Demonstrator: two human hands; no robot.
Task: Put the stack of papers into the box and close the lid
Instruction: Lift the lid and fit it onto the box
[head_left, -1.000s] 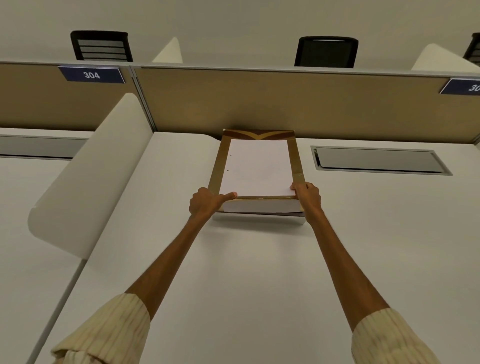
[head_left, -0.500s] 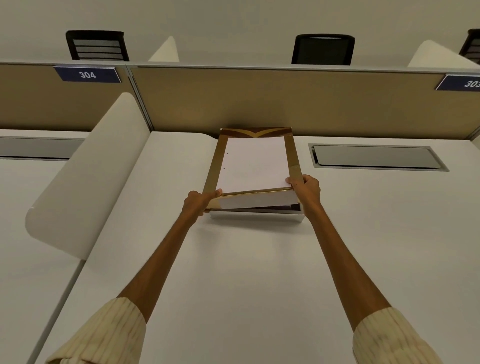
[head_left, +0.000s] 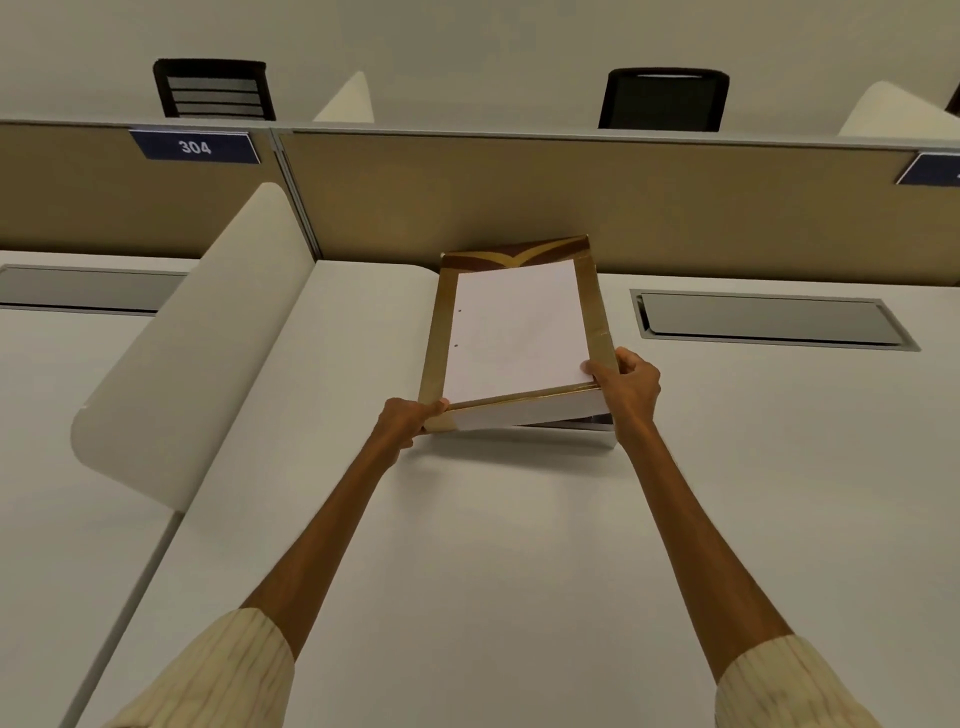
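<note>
The stack of white papers (head_left: 514, 332) lies framed by a gold-and-brown box part (head_left: 593, 312) at the far middle of the white desk, against the beige partition. My left hand (head_left: 410, 422) grips its near left corner. My right hand (head_left: 626, 387) grips the near right corner, thumb on the top sheet. The near edge is off the desk and tilted, right side higher. Beneath it a silver-white box part (head_left: 597, 427) rests on the desk, mostly hidden. Whether the gold part is lid or tray, I cannot tell.
A beige partition (head_left: 675, 208) closes the desk's far side. A white curved divider (head_left: 197, 338) stands on the left. A grey cable flap (head_left: 769, 319) sits flush in the desk on the right. Two black chairs show behind the partition.
The near edge of the gold part with the papers has risen and tilted, its right side going up. A gold front rim now shows. Both hands kept their grip on the corners.
</note>
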